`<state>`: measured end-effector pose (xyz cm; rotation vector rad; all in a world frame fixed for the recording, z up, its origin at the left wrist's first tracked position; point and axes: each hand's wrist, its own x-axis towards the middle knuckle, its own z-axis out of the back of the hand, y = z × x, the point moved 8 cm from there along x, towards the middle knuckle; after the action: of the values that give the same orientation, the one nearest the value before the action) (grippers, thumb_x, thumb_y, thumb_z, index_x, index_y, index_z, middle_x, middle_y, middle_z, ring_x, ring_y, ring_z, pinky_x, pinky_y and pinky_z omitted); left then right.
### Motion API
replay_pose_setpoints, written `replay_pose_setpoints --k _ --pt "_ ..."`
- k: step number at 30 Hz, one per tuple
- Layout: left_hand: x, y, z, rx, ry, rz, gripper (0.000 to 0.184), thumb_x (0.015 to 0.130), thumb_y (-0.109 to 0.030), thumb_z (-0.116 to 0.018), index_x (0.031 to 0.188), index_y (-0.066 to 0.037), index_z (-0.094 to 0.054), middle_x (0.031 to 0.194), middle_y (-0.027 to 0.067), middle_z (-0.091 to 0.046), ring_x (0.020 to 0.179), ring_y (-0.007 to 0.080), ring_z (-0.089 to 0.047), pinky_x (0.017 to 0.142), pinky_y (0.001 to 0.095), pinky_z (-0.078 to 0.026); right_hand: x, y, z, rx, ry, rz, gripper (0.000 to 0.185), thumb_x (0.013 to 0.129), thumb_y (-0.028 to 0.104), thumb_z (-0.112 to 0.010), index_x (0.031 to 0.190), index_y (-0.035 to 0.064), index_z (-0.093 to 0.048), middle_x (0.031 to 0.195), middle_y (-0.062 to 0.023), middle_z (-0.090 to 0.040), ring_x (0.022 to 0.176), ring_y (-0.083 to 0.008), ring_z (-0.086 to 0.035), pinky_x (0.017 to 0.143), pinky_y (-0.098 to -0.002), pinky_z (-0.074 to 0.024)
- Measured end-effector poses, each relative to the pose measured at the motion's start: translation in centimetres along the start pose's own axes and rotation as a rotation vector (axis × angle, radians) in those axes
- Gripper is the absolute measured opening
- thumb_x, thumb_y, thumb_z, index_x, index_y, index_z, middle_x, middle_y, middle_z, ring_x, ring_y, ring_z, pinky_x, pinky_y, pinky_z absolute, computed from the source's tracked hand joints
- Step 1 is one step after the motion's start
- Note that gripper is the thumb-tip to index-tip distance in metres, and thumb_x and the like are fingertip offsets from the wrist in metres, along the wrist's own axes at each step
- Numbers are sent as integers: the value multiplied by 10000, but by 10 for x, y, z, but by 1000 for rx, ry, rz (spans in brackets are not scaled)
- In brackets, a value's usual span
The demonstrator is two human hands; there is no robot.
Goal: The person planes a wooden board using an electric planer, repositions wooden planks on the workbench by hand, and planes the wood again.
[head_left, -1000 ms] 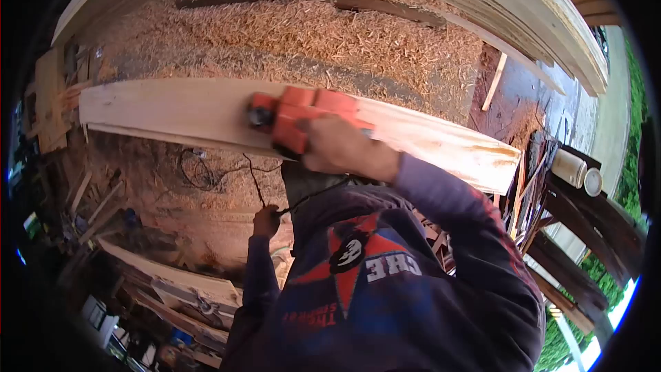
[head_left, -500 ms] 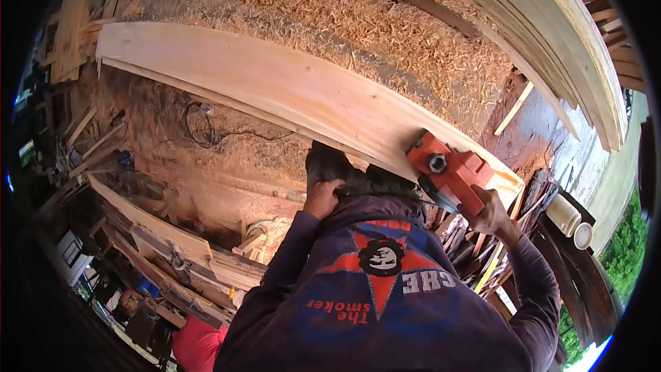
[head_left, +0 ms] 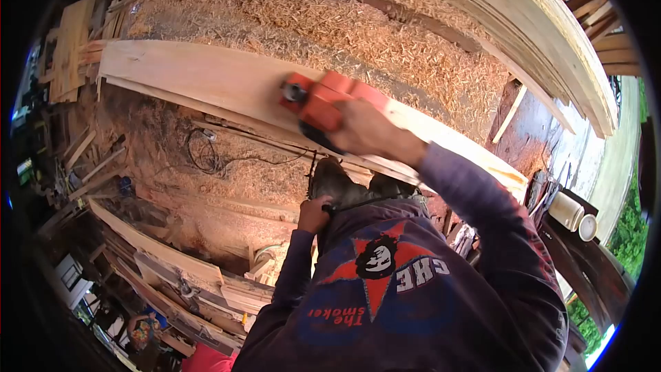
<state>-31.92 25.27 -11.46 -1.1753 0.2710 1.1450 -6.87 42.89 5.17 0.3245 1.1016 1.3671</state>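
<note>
My right hand (head_left: 368, 127) is wrapped round the handle of an orange-red electric hand planer (head_left: 330, 100), which rests on the face of a long pale board (head_left: 186, 69). The planer is near the middle of the board, with its round dark knob towards the left. My left hand (head_left: 315, 213) is low against my dark trousers (head_left: 337, 182), its fingers curled. A bit of something dark shows at its thumb, too small to make out. A thin dark line hangs just above that hand.
Wood shavings (head_left: 406, 34) cover the ground beyond the board. A stack of long planks (head_left: 537, 34) curves along the upper right. A thin black cable (head_left: 202, 155) lies coiled at left. More planks (head_left: 158, 244) are at lower left, and white containers (head_left: 566, 211) at right.
My right hand has pushed the planer leftward along the board, from near its right end to about its middle. My left hand has shifted slightly down and stays by my leg.
</note>
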Motion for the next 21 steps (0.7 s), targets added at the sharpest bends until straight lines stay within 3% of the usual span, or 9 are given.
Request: replay_pose_setpoints --k 1,3,5,10,12,15,16,19,21 --pt "-4 8 -2 15 11 -7 422 741 18 -624 1145 -34 -733 1057 181 -756 1034 320 -730 922 383 -567 26 18 -6 62 37 -75 418 831 319 -691 1021 -53 -691 854 -272 -716 853 -430 -725 753 -501 -577" --pt "-8 29 1 -32 -49 -32 368 772 -7 -631 1125 -22 -733 1022 189 -755 995 327 -738 890 384 -571 76 58 -14 64 -37 145 324 841 349 -705 887 31 -748 827 -216 -729 792 -346 -741 733 -483 -584" --pt "-10 64 -9 26 -40 -105 388 748 -17 -624 1117 -46 -741 986 187 -758 974 338 -736 850 401 -573 113 88 -20 31 -169 276 251 869 222 -621 856 11 -755 814 -176 -736 758 -303 -745 687 -443 -596" --pt "-37 121 -27 255 141 155 311 772 -1 -644 1063 -38 -746 996 178 -758 972 316 -741 857 401 -568 121 49 -37 12 -462 -55 211 863 236 -624 902 117 -794 872 -139 -760 886 -335 -751 818 -440 -593" --pt "-39 156 -42 219 153 141 326 763 21 -657 1074 -30 -740 1051 189 -749 1000 323 -733 880 418 -573 30 26 -16 126 -221 160 194 827 209 -654 933 113 -785 918 -162 -757 916 -338 -749 818 -453 -591" --pt "-19 104 -59 303 55 -50 388 741 110 -668 1104 -22 -707 977 134 -770 973 257 -752 849 358 -576 -109 -46 19 236 -96 61 313 764 164 -709 1049 35 -718 950 -220 -735 925 -386 -733 824 -506 -586" --pt "-7 80 -64 250 47 -95 362 753 115 -635 1085 -11 -706 996 168 -760 992 288 -750 848 376 -579 -147 -78 14 167 -36 -71 362 736 142 -706 1068 -3 -695 945 -246 -725 927 -416 -723 833 -515 -583" --pt "21 -29 -84 325 89 -108 410 801 53 -606 1170 -77 -731 1100 192 -742 1034 359 -722 902 407 -575 -273 -154 35 122 -228 -18 521 653 48 -630 1165 -51 -647 765 -303 -661 771 -488 -690 707 -524 -575" --pt "35 -75 -109 308 142 -177 451 818 2 -612 1251 -87 -696 1179 227 -710 1093 403 -684 967 439 -549 -349 -195 50 69 -182 -250 355 789 104 -657 1117 -31 -672 781 -272 -682 747 -445 -703 685 -480 -567"
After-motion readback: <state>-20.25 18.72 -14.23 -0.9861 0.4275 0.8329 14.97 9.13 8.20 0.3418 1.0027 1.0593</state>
